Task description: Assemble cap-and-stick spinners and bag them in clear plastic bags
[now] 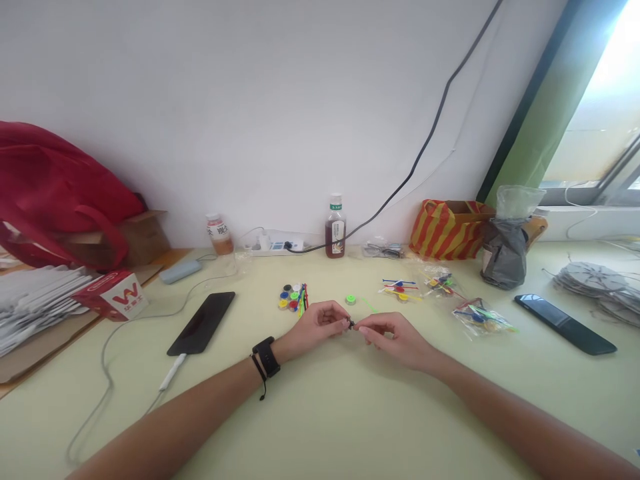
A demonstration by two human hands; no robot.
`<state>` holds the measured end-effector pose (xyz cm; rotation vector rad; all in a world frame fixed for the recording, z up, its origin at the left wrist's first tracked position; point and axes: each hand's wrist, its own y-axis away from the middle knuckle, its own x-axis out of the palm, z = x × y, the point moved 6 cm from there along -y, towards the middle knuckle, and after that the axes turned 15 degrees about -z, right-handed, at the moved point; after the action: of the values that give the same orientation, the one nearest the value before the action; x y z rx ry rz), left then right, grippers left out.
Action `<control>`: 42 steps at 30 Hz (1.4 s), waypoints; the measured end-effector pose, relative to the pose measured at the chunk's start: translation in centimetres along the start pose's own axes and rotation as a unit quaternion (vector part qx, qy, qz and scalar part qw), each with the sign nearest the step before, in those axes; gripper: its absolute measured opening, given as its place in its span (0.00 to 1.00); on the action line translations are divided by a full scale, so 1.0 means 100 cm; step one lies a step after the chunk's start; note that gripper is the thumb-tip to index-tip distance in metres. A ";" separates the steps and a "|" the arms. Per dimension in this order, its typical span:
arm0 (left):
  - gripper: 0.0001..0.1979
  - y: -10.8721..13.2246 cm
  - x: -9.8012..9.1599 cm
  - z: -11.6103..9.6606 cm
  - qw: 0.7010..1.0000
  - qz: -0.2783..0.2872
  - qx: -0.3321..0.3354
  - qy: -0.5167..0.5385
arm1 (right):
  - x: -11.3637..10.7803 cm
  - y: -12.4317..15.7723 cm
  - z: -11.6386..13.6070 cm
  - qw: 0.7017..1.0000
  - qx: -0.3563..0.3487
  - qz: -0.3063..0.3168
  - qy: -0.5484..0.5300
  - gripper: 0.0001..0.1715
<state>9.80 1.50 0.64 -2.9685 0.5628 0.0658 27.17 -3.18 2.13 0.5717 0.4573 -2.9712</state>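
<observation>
My left hand (pixel 320 321) pinches a small dark piece (pixel 351 325) between thumb and fingertips, too small to name. The fingertips of my right hand (pixel 393 337) are closed at its other side, touching it or holding a part of it. Just beyond the hands lies a green disc-like piece (pixel 351 300), with a thin green stick (pixel 369 305) to its right. Left of these, several coloured round pieces (pixel 285 297) are grouped beside a bundle of coloured sticks (pixel 304 299), partly behind my left hand.
More coloured sticks and round pieces (pixel 399 289) lie to the right, near clear plastic bags of parts (pixel 481 319). Phones lie at left (pixel 203 325) and right (pixel 565 323). A dark bottle (pixel 335 230) and a power strip (pixel 280 247) stand along the wall. A charging cable (pixel 107 360) crosses the left side.
</observation>
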 end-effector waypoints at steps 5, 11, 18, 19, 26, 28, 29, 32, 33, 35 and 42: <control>0.16 0.001 0.002 -0.002 1.000 0.014 0.004 -0.003 | 0.000 0.002 0.004 1.000 -0.005 0.002 -0.019 0.22; 0.16 0.001 0.002 -0.002 1.000 0.012 -0.002 -0.004 | -0.002 -0.002 -0.007 1.000 0.006 -0.023 0.010 0.23; 0.15 0.001 0.002 0.002 1.000 0.013 -0.007 0.007 | 0.001 -0.003 -0.007 1.000 -0.004 0.020 0.006 0.21; 0.15 0.001 0.002 0.002 1.000 0.013 -0.007 0.007 | 0.001 -0.003 -0.007 1.000 -0.003 0.022 0.005 0.21; 0.15 0.000 0.001 0.002 1.000 0.012 0.000 -0.001 | 0.003 -0.001 -0.002 0.999 0.004 0.041 0.006 0.21; 0.15 0.000 0.001 0.002 1.000 0.010 0.000 -0.003 | 0.004 0.001 -0.001 0.999 0.004 0.045 0.005 0.20; 0.15 0.000 0.001 0.001 1.000 0.011 0.000 -0.003 | 0.004 0.001 -0.001 0.999 0.004 0.044 0.002 0.19; 0.15 0.001 0.002 -0.001 1.000 0.016 0.004 -0.004 | 0.004 0.002 -0.001 1.000 0.004 0.027 -0.010 0.19; 0.14 0.001 0.003 -0.001 1.000 0.017 0.004 -0.004 | 0.003 0.002 -0.001 1.000 0.004 0.020 -0.015 0.19; 0.14 0.001 0.003 -0.002 1.000 0.016 0.003 -0.003 | 0.002 0.001 -0.003 1.000 0.003 0.008 -0.022 0.20; 0.14 0.001 0.002 -0.001 1.000 0.016 0.003 -0.006 | 0.002 -0.002 -0.009 1.000 0.000 0.010 0.017 0.19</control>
<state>9.99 1.32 0.76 -2.9524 0.6078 0.0843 27.28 -2.72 1.34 0.6230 0.4505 -2.9476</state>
